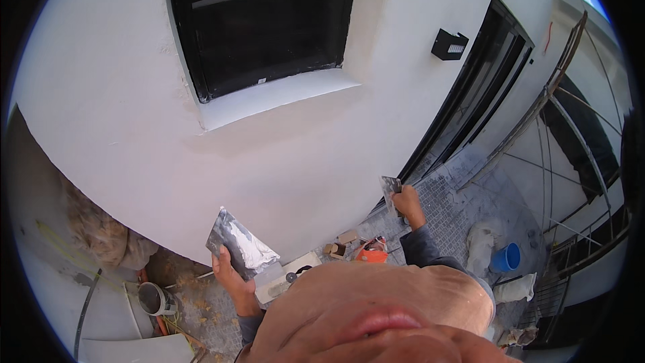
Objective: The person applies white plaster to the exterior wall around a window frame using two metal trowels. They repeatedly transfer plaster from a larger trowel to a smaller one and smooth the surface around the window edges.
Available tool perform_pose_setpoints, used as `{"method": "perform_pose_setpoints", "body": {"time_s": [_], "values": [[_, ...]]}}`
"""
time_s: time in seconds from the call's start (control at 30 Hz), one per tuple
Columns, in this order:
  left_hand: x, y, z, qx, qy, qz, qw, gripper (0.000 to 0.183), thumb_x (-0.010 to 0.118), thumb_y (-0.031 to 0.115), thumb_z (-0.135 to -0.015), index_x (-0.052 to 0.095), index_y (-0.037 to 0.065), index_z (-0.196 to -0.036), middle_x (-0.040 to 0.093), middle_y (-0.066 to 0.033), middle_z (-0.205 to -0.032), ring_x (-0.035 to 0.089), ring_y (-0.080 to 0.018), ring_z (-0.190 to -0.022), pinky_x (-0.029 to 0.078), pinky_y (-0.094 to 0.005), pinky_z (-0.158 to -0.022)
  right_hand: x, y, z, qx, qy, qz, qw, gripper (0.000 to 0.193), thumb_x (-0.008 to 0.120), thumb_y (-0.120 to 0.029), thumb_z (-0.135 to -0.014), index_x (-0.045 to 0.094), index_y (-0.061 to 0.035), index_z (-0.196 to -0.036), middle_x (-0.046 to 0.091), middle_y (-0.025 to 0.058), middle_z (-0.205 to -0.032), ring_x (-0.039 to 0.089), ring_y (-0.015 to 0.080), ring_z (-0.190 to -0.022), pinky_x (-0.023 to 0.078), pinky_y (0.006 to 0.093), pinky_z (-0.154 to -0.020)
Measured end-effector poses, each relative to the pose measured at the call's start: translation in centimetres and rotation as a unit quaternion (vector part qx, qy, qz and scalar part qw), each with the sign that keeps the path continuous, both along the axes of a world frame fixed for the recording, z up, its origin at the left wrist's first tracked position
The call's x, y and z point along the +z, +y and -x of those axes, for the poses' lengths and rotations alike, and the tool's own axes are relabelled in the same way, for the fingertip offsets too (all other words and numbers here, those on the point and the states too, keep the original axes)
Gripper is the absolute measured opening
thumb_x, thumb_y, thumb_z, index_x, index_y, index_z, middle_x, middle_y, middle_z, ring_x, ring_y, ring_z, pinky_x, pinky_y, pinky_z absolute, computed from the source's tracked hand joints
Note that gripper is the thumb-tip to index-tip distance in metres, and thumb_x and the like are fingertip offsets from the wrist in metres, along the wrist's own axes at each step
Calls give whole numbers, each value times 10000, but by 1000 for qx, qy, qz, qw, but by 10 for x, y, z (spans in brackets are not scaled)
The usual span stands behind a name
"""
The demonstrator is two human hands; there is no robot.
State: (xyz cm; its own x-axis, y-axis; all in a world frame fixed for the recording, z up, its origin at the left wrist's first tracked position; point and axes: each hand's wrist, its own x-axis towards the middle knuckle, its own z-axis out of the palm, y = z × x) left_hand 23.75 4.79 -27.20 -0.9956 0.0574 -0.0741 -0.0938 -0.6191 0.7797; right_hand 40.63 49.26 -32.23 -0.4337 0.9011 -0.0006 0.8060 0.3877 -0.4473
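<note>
My left hand point(232, 279) grips a flat metal plastering trowel point(224, 234) from below, its broad face turned up. A smear of white plaster point(254, 250) lies across that blade. Out to the right, my right hand point(409, 204) is closed around a second trowel point(389, 186), whose blade is grey and spotted; its handle is hidden by my fingers. Both tools are held in front of a white wall point(269, 168), low beneath a dark-framed window point(262, 33). A damp-looking darker band runs under the window sill point(282, 97).
A black lamp point(449, 45) juts from the wall beside a sliding door point(470, 94). Metal scaffolding point(531, 117) rises at right, near a blue bucket point(506, 257). On the floor are a cardboard box point(334, 250), an orange container point(371, 254) and, at left, a dirty bucket point(154, 299).
</note>
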Motion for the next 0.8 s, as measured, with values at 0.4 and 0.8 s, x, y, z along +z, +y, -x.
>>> {"method": "perform_pose_setpoints", "body": {"time_s": [0.4, 0.8], "values": [[61, 91, 24, -286, 0, -68, 956, 265, 600, 142, -1033, 637, 4, -1256, 722, -63, -1134, 708, -153, -974, 577, -326, -874, 170, -47, 13, 341, 386, -10, 857, 225, 635, 31, -936, 707, 13, -1149, 725, 67, -955, 661, 161, -844, 514, 286, -753], [67, 80, -3, -254, 8, -77, 964, 252, 579, 126, -1036, 637, -5, -1244, 723, -75, -1122, 714, -162, -976, 581, -323, -874, 282, 39, 140, 168, 404, -625, 647, 603, 569, 186, -812, 624, -40, -1368, 654, 152, -1319, 591, 366, -1222, 470, 444, -1059]]}}
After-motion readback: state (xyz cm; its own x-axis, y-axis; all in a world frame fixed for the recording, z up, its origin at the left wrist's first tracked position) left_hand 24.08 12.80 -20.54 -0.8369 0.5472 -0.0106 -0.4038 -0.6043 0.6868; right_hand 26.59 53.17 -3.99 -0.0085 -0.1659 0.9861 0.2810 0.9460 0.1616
